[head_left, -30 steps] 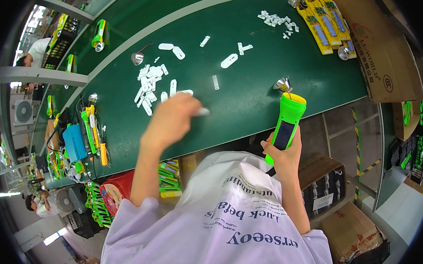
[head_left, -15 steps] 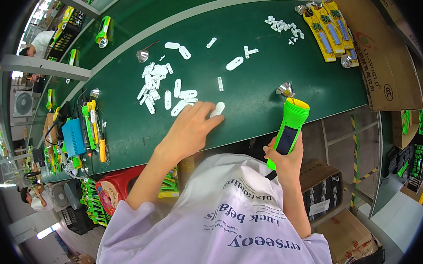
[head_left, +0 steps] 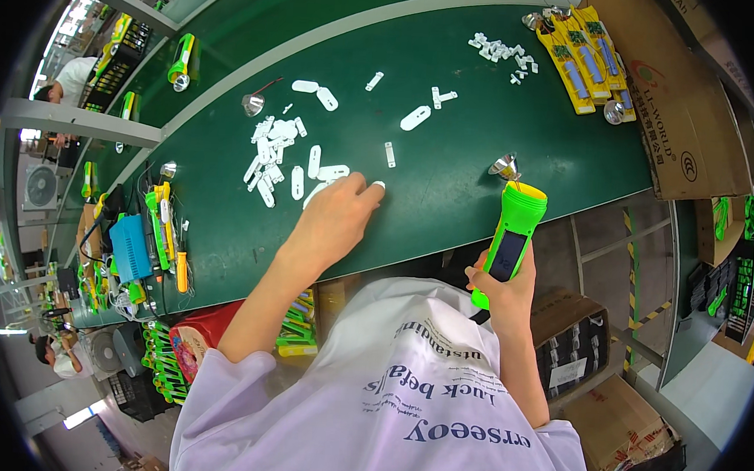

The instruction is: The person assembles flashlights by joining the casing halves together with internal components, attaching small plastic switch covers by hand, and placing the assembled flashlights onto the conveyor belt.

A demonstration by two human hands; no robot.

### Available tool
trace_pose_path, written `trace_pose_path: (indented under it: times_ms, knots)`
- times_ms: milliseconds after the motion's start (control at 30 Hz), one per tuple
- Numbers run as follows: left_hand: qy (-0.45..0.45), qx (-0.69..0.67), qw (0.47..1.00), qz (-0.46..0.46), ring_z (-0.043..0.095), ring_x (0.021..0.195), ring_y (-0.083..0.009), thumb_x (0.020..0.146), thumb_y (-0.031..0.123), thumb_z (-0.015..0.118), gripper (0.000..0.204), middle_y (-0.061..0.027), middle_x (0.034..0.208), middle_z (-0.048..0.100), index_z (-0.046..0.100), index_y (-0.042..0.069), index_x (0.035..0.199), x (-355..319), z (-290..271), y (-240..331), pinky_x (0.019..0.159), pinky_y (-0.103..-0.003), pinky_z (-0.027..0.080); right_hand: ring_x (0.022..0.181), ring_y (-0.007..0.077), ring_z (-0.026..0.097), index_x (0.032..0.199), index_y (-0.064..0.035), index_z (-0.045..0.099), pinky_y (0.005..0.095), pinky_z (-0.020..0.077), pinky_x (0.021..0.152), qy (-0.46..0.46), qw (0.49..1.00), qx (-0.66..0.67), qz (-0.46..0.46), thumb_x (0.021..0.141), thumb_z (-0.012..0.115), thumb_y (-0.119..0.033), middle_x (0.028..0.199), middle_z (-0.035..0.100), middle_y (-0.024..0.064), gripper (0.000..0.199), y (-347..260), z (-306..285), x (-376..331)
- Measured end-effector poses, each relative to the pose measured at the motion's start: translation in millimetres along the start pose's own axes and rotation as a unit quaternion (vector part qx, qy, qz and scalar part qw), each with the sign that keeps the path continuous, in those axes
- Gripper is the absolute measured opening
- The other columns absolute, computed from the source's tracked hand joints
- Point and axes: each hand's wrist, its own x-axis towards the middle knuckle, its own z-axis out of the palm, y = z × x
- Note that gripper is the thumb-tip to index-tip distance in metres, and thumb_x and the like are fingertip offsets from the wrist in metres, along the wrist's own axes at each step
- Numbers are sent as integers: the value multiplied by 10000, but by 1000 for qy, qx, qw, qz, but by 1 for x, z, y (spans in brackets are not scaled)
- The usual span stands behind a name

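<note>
My right hand (head_left: pixel 504 283) is wrapped around the lower part of a bright green flashlight body (head_left: pixel 525 211) with a dark panel on its side. A shiny cone reflector (head_left: pixel 506 166) sits at its open yellow-rimmed end, joined by a thin wire. My left hand (head_left: pixel 337 221) is on the green table, its fingers curled and pinching a small white oval plastic piece (head_left: pixel 380 184), mostly hidden by the fingertips. Beside that hand lie more white oval plates (head_left: pixel 332 173) and a heap of small white plastic parts (head_left: pixel 271 149).
At the far right of the green table (head_left: pixel 447 205) lie yellow flashlight halves (head_left: pixel 578 67) with circuit boards and blue cells, next to a large cardboard box (head_left: pixel 686 107). Small white clips (head_left: pixel 499 50) are scattered nearby. A blue box (head_left: pixel 131 248) and a yellow-handled screwdriver (head_left: pixel 182 272) lie left.
My left fingers have drawn together around the white oval piece, which they only touched before. My right hand with the flashlight has shifted slightly left and down.
</note>
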Motion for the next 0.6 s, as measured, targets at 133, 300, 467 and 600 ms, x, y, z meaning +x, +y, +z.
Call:
trace_pose_path:
  times_ms: [133,300,467,600]
  knots:
    - [13,-1,999,-52,640,733,-334,878,74,648,142,-131,803,610,637,29,1012,4,8,18,639,-414,518,690,114,602,1062,-82,482,270,501,616,-3,999,30,20,694,723,77,807,595,29,468,-5,2,-1]
    - [9,-140,983,-121,651,796,-323,881,30,605,133,-139,923,660,635,35,1010,6,20,15,651,-411,514,684,112,600,1072,-80,484,271,502,615,-6,1000,8,5,695,723,79,809,597,30,473,0,0,0]
    - [42,-19,997,65,622,875,-302,869,4,605,155,-127,1022,618,641,40,1015,6,-8,9,709,-391,508,707,107,593,1101,-74,488,269,502,628,-6,1000,4,1,688,726,76,819,600,29,499,1,-1,0]
    - [-52,24,997,51,594,876,-311,838,62,683,187,-126,953,568,641,44,1019,6,-3,4,780,-394,506,718,107,591,1100,-75,489,270,504,640,-14,999,25,22,680,727,76,824,598,28,506,-4,1,-1]
